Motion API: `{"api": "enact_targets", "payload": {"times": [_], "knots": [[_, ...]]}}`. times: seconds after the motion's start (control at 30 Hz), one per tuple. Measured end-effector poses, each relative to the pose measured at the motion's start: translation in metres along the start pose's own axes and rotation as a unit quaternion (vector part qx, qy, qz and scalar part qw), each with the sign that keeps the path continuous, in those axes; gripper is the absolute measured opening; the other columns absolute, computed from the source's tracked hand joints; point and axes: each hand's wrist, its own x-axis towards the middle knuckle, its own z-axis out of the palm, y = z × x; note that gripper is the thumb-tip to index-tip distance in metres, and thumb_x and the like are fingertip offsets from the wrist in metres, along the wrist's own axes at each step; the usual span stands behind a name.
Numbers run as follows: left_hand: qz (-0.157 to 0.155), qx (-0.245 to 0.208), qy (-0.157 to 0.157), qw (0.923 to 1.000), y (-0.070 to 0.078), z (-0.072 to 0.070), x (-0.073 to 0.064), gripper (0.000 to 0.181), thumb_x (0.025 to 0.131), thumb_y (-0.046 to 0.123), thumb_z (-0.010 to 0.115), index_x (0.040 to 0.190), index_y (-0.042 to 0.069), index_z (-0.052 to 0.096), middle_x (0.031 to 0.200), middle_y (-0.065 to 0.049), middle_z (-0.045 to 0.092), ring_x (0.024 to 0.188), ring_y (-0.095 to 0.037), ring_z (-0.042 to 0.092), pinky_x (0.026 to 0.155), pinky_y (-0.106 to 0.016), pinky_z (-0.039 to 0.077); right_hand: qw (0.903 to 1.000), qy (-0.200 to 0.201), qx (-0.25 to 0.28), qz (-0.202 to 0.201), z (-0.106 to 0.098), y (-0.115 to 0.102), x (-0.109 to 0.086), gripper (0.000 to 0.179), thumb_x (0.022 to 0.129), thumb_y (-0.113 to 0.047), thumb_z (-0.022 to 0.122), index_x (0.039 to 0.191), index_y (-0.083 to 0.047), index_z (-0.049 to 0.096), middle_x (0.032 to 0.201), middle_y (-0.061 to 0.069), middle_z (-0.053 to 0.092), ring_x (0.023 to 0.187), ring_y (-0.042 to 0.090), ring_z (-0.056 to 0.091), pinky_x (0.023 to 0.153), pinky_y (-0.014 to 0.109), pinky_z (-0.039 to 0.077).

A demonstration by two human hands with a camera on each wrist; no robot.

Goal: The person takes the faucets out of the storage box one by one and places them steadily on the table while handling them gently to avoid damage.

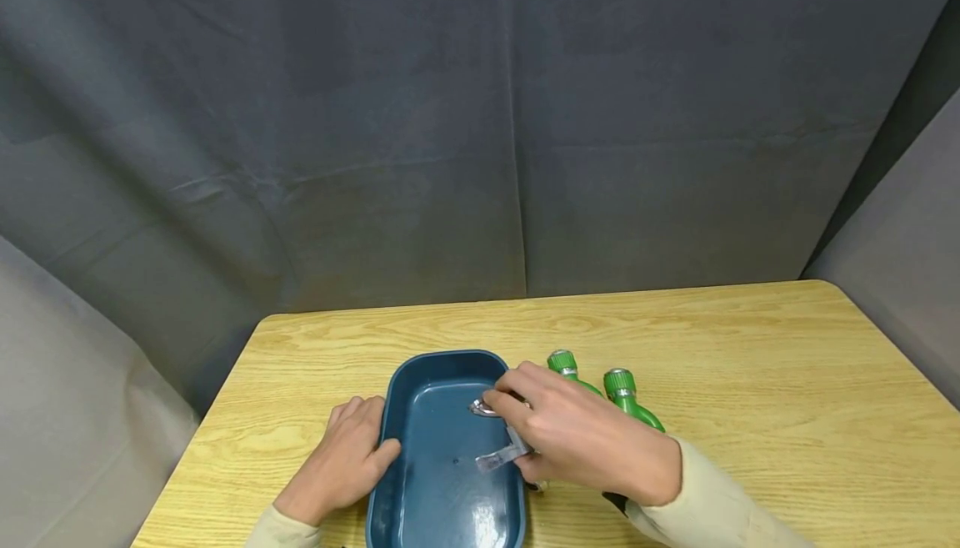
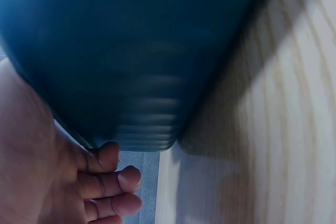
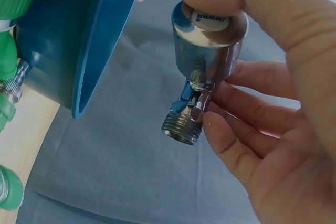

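**Chrome fitting held over the blue tray**

Here, nearest the wearer, the blue tray point(image 1: 442, 456) is taken as the landmark. At its left wall the left hand point(image 1: 341, 460) is laid, thumb hooked over the rim and the other fingers resting loosely outside it on the wooden table point(image 1: 750, 364); in the left wrist view those fingers point(image 2: 113, 182) are seen lightly curled beside the tray's outer wall, so the tray is steadied rather than lifted.

Over the tray's right half the right hand point(image 1: 577, 435) is held, and a chrome valve fitting point(image 3: 202, 66) is pinched in it: the thumb is pressed on the round capped end, while the fingers point(image 3: 247, 103) are curled under the body near the threaded end. The fitting is carried just above the tray's floor, not resting on it, as far as can be told.

The piece is judged to be solid metal, so stiff, fairly heavy for its bulk and not fragile; its polished skin is likely to be slippery. A surer hold is expected at the threaded collar or the flats of the neck than on the smooth dome.

Beyond the tray's right rim, two green nozzle-topped parts point(image 1: 618, 394) are partly hidden behind the right hand. Farthest off, a grey cloth backdrop point(image 1: 480, 114) is hung behind the table.
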Motion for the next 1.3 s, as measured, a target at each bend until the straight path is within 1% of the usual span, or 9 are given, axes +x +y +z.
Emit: {"api": "enact_targets", "payload": {"times": [0.23,0.37,0.6,0.77,0.87,1.0,1.3], "knots": [[-0.002,-0.002,-0.002,1.0,0.001,-0.001,0.0,0.01,0.09,0.019,0.059,0.092,0.026,0.053,0.077,0.015,0.042,0.079,-0.008,0.034,0.097,-0.043,0.037,0.9999,-0.004,-0.004,0.012,-0.005,0.0,-0.01,0.059,0.071,-0.025,0.089,0.124,-0.01,0.068,0.111,-0.003,0.067,0.098,0.011,0.061,0.084,0.024,0.056],[0.0,-0.003,-0.001,1.0,0.0,-0.001,0.0,0.01,0.089,0.019,0.059,0.092,0.026,0.053,0.077,0.015,0.041,0.079,-0.007,0.034,0.097,-0.043,0.036,0.9999,0.009,-0.01,0.007,-0.005,0.001,-0.015,0.058,0.069,-0.022,0.088,0.123,-0.01,0.068,0.11,-0.003,0.067,0.097,0.011,0.061,0.084,0.024,0.056],[0.0,-0.004,-0.003,1.0,0.0,-0.001,0.001,0.01,0.09,0.018,0.059,0.094,0.026,0.053,0.078,0.015,0.042,0.079,-0.007,0.034,0.097,-0.043,0.037,0.9989,0.04,-0.023,-0.011,-0.002,0.003,-0.027,0.058,0.063,-0.021,0.088,0.117,-0.01,0.069,0.107,-0.004,0.066,0.095,0.011,0.059,0.082,0.023,0.054],[-0.001,-0.006,-0.003,1.0,0.0,-0.001,0.0,0.01,0.09,0.018,0.059,0.095,0.026,0.055,0.08,0.016,0.044,0.08,-0.007,0.035,0.098,-0.043,0.037,0.9975,0.057,-0.038,-0.018,0.0,0.004,-0.033,0.06,0.061,-0.021,0.087,0.117,-0.009,0.069,0.107,-0.003,0.066,0.094,0.012,0.059,0.083,0.024,0.053],[-0.001,-0.008,-0.001,1.0,0.0,-0.001,0.0,0.011,0.089,0.018,0.059,0.096,0.026,0.056,0.081,0.017,0.045,0.08,-0.007,0.035,0.098,-0.044,0.037,0.9963,0.068,-0.046,-0.026,0.001,0.006,-0.036,0.061,0.059,-0.019,0.086,0.116,-0.008,0.069,0.105,-0.002,0.066,0.092,0.012,0.059,0.081,0.024,0.052],[-0.001,-0.008,0.0,1.0,0.0,-0.001,0.0,0.011,0.089,0.018,0.059,0.095,0.026,0.055,0.08,0.017,0.044,0.08,-0.007,0.034,0.097,-0.043,0.037,0.9956,0.07,-0.053,-0.033,0.0,0.008,-0.041,0.061,0.056,-0.015,0.083,0.115,-0.007,0.069,0.105,-0.001,0.066,0.091,0.013,0.06,0.08,0.025,0.053],[0.001,-0.006,0.005,1.0,0.0,-0.001,0.0,0.011,0.09,0.018,0.059,0.093,0.027,0.054,0.079,0.017,0.043,0.08,-0.005,0.034,0.097,-0.043,0.037,0.9975,0.049,-0.046,-0.022,0.002,0.013,-0.055,0.063,0.057,-0.015,0.085,0.117,-0.008,0.069,0.107,-0.002,0.065,0.093,0.012,0.06,0.08,0.027,0.055]]}}
